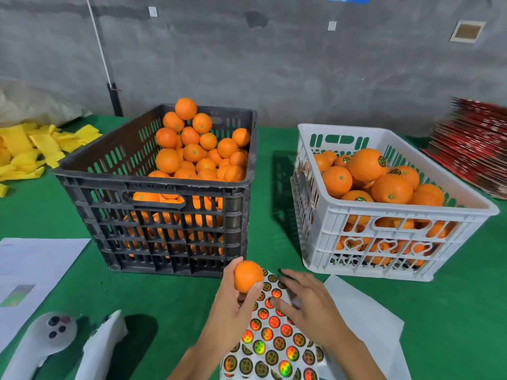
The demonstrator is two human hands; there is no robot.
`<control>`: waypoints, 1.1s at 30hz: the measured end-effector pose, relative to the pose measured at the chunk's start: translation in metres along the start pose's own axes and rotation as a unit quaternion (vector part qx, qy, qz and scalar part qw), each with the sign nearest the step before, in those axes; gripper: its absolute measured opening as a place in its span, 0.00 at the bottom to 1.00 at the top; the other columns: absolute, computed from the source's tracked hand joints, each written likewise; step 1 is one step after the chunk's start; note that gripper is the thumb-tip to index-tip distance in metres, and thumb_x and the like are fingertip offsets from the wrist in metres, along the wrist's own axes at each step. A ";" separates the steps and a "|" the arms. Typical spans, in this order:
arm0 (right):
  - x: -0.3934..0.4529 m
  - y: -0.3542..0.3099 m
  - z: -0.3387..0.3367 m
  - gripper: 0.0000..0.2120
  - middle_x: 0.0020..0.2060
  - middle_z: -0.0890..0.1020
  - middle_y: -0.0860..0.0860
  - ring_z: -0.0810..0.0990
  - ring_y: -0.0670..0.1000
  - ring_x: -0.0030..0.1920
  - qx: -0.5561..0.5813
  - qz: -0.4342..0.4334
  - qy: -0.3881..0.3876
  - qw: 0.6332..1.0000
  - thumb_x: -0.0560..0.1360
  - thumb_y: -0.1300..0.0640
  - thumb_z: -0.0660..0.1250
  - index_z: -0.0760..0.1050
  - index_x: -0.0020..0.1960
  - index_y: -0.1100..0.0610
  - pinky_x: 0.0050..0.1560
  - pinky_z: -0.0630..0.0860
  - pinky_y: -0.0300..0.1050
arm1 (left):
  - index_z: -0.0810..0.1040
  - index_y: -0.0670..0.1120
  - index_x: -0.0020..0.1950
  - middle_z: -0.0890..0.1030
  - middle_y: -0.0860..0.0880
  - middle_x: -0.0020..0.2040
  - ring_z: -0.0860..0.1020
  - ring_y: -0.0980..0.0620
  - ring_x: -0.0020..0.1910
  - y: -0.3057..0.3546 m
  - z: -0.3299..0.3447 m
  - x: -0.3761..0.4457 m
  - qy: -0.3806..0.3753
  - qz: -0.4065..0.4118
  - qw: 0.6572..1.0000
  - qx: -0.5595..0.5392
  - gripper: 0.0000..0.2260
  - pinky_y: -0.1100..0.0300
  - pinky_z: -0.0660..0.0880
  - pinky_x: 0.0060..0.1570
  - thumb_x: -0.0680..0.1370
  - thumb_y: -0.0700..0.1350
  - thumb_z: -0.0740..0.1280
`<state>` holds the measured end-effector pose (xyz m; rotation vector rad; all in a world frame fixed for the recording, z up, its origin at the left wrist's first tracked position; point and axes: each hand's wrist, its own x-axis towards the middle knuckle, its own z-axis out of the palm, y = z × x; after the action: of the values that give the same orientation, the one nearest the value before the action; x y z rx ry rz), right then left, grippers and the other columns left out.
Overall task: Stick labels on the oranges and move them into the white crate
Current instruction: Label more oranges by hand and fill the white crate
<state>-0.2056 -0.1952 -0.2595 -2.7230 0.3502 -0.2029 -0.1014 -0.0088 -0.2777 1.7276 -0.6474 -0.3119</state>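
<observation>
- Two crates stand on the green counter (pixel 274 171): a black crate (pixel 153 215) at centre left, heaped with unlabelled oranges (pixel 197 149), and a white crate (pixel 384 237) at centre right, holding oranges, four of which show a round dark label (pixel 382 161)
- Writing on the labels is too small to read
- One orange (pixel 248 276), smooth, bright and with no label showing, is at lower centre, just before the black crate, above the label sheet (pixel 271 341)
- Left hand (pixel 233 305): its grip is closed on that orange, thumb and fingertips curled round it
- Right hand (pixel 307 303): fingers straight, spread flat on the sheet, gripping nothing
- The sheet carries rows of round dark labels with a holographic shine, too many to count
- Two white controllers (pixel 55 341) lie at lower left; a white paper (pixel 33 270) lies at left
- Yellow wrappers (pixel 33 149) are piled at upper left; a red stack (pixel 474 149) sits at right
</observation>
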 end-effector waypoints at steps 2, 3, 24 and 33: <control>0.003 0.001 0.002 0.29 0.73 0.70 0.39 0.65 0.41 0.70 0.038 -0.001 0.009 0.999 0.79 0.35 0.63 0.73 0.74 0.49 0.74 0.60 0.40 | 0.55 0.69 0.74 0.78 0.55 0.59 0.85 0.56 0.49 -0.003 0.000 0.002 0.004 0.003 1.000 0.004 0.29 0.58 0.81 0.50 0.77 0.70 0.63; 0.005 0.001 0.002 0.26 0.71 0.72 0.38 0.66 0.41 0.68 0.048 0.002 0.018 0.999 0.79 0.37 0.64 0.75 0.73 0.48 0.72 0.61 0.39 | 0.55 0.69 0.74 0.78 0.55 0.58 0.85 0.55 0.48 -0.005 0.000 0.002 0.005 0.002 1.000 0.004 0.29 0.58 0.81 0.50 0.77 0.70 0.63; 0.011 -0.084 -0.047 0.08 0.53 0.81 0.34 0.78 0.41 0.60 0.255 0.030 0.283 0.924 0.81 0.52 0.68 0.86 0.54 0.47 0.60 0.77 0.42 | 0.57 0.72 0.74 0.71 0.60 0.70 0.77 0.61 0.63 0.048 0.002 0.015 -0.028 0.067 0.997 0.009 0.30 0.57 0.78 0.62 0.79 0.55 0.69; 0.039 -0.090 -0.164 0.30 0.69 0.77 0.47 0.76 0.47 0.67 0.101 0.033 0.366 0.925 0.80 0.42 0.66 0.65 0.78 0.51 0.65 0.76 0.43 | 0.62 0.67 0.76 0.68 0.69 0.68 0.69 0.71 0.67 0.195 0.029 0.101 -0.006 0.222 0.974 0.037 0.24 0.70 0.68 0.66 0.82 0.51 0.64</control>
<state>-0.1795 -0.1835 -0.0703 -2.3272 0.5792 -1.1757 -0.0844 -0.1179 -0.0857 1.5985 -1.0408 0.0165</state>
